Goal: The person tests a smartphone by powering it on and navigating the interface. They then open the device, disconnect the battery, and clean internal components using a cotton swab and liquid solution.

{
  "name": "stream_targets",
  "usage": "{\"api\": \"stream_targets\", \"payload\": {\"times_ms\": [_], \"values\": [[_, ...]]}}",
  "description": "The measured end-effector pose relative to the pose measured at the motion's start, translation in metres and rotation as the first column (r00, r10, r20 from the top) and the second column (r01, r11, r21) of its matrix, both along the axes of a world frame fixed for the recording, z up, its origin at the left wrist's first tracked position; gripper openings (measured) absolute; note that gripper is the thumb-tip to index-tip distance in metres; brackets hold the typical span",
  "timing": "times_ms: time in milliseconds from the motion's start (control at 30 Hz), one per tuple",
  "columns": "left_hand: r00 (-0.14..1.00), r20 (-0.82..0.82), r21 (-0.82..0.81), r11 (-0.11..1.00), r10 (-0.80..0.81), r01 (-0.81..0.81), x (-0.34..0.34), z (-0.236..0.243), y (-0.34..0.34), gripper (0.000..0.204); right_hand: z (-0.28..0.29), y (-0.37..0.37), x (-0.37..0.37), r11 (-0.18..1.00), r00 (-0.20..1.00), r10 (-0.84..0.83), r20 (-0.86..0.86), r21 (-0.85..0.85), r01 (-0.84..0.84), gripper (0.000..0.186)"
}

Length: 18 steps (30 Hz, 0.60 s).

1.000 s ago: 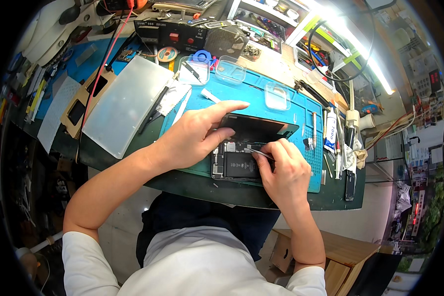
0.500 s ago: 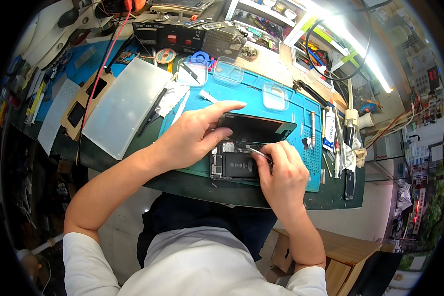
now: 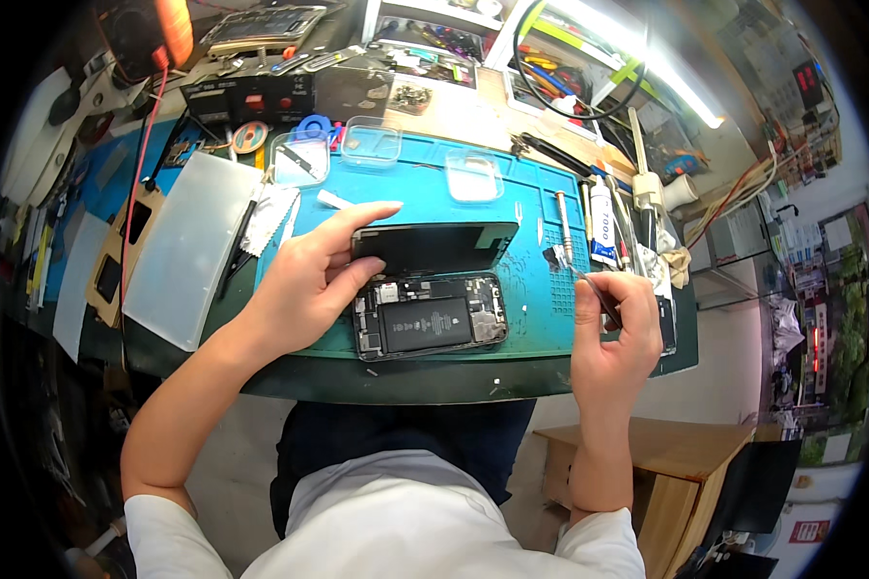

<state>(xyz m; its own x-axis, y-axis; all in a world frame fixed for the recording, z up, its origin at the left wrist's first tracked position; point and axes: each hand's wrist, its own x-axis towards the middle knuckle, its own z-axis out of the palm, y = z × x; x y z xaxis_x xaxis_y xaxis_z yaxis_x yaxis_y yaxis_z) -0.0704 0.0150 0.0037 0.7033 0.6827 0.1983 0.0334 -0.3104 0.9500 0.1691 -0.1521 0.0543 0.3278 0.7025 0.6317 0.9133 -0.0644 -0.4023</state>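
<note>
An opened phone (image 3: 490, 326) lies on the blue work mat (image 3: 410, 198), its black battery and inner boards showing. My left hand (image 3: 304, 275) pinches the left end of the phone's dark screen (image 3: 434, 249) between thumb and fingers, keeping it tilted up along the far side of the body. Off to the right, my right hand (image 3: 620, 328) is closed around slim metal tweezers (image 3: 603, 297). Their tips point toward small dark bits (image 3: 554, 257) lying on the mat beside a screwdriver (image 3: 563, 220). Whether anything is between the tips is too small to tell.
Clear plastic boxes (image 3: 473, 177) stand along the mat's far side. To the left lie a frosted sheet (image 3: 191, 253) and a tan phone holder (image 3: 116, 265). A glue tube (image 3: 602, 220) and several tools lie at right. The bench's front edge (image 3: 434, 384) is close to me.
My right hand has moved away from the phone to the right with the tweezers. The left hand still holds the screen up. The whole view has shifted.
</note>
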Motion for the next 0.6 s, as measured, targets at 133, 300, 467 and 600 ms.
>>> {"api": "stream_targets", "payload": {"times_ms": [133, 300, 467, 600], "values": [[1.000, -0.023, -0.019, 1.000, 0.021, -0.021, -0.001, 0.001, -0.001, 0.054, -0.002, 0.000, 0.003, 1.000, 1.000, -0.001, -0.011, -0.005, 0.001, 0.010], [0.999, -0.003, -0.014, 0.999, 0.036, -0.036, 0.000, -0.007, 0.001, 0.054, -0.006, -0.001, 0.006, 1.000, 1.000, 0.007, -0.017, 0.004, -0.007, 0.011], [0.999, -0.020, 0.000, 0.999, 0.042, -0.042, 0.000, -0.008, 0.002, 0.055, -0.006, 0.000, 0.007, 1.000, 1.000, 0.004, -0.004, 0.007, -0.004, 0.012], [0.999, 0.002, 0.009, 0.999, 0.042, -0.042, 0.000, -0.012, 0.003, 0.055, -0.007, 0.002, 0.007, 1.000, 1.000, 0.015, 0.002, 0.019, -0.015, 0.012]]}}
